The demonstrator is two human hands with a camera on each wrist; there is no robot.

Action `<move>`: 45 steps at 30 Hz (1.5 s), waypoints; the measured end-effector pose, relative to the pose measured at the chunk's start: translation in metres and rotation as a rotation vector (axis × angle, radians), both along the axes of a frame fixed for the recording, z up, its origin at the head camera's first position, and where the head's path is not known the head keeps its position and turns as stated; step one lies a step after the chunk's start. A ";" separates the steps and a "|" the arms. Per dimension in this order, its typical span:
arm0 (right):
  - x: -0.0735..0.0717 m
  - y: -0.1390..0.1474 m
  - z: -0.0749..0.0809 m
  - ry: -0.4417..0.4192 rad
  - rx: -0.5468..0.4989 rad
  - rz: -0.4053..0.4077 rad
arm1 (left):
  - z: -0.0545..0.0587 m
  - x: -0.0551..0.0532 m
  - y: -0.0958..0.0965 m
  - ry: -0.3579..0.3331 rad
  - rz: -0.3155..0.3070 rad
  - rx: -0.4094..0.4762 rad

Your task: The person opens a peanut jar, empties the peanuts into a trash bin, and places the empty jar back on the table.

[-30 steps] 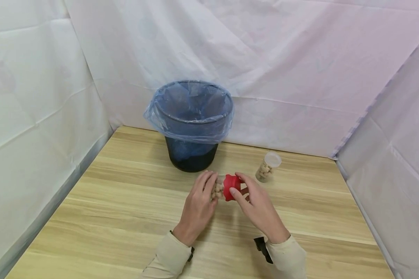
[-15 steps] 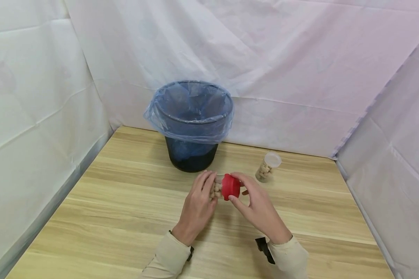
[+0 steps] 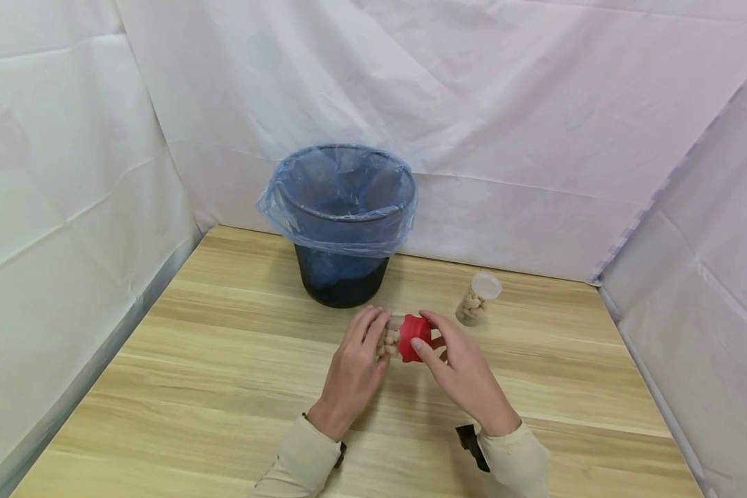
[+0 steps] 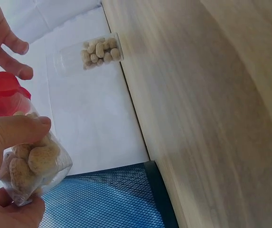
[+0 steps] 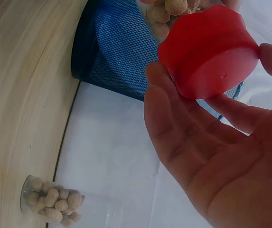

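Head view: left hand [image 3: 353, 360] grips the clear jar [image 3: 391, 337] sideways over the desk [image 3: 224, 387], short of its back edge; right hand [image 3: 469, 373] pinches red lid [image 3: 416, 338]. Likely twisting: brace jar, turn lid squarely, tip mouth up.

Table [image 3: 224, 387] (streaky wood grain) | on it: black bin [image 3: 342, 287] | upright clear jar [image 3: 485, 286]

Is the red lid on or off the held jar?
On: in the head and left wrist views, the red lid caps the end of the jar that the left hand grips. How tightly it sits, I cannot tell.
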State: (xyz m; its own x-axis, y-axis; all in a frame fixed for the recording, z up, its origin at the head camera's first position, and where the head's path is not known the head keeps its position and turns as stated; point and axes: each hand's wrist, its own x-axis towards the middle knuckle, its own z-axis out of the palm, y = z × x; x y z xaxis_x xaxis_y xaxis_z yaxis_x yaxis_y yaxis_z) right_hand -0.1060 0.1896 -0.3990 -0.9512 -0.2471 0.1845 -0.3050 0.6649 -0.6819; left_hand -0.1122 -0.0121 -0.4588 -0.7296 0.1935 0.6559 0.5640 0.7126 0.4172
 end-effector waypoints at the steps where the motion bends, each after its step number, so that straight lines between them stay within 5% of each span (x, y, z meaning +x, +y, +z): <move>1: 0.000 0.000 0.000 0.000 -0.002 0.001 | 0.000 0.000 0.000 -0.001 -0.002 0.000; 12: 0.000 0.002 -0.001 0.216 0.045 0.129 | 0.001 -0.002 -0.003 -0.020 -0.002 0.005; 16: 0.000 0.002 0.000 0.178 0.023 0.105 | 0.001 -0.002 -0.004 -0.003 -0.009 0.016; 26: -0.001 -0.001 0.002 -0.068 -0.055 -0.031 | 0.000 -0.001 -0.003 0.015 -0.018 0.031; 31: -0.002 -0.001 -0.001 -0.028 -0.033 -0.005 | -0.003 -0.001 -0.004 0.009 -0.026 0.022; 39: -0.002 0.005 -0.001 0.196 0.043 0.133 | -0.003 -0.003 -0.005 -0.007 -0.033 0.035; 45: -0.001 0.006 0.001 0.131 0.038 0.100 | -0.003 -0.004 -0.004 0.012 -0.029 0.042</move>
State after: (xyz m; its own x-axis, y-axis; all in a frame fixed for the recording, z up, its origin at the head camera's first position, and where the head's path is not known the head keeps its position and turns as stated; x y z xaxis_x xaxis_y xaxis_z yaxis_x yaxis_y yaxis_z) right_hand -0.1075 0.1957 -0.3984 -0.8900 -0.3482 0.2944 -0.4555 0.6512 -0.6070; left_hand -0.1158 -0.0157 -0.4618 -0.7164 0.1867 0.6723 0.5894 0.6775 0.4400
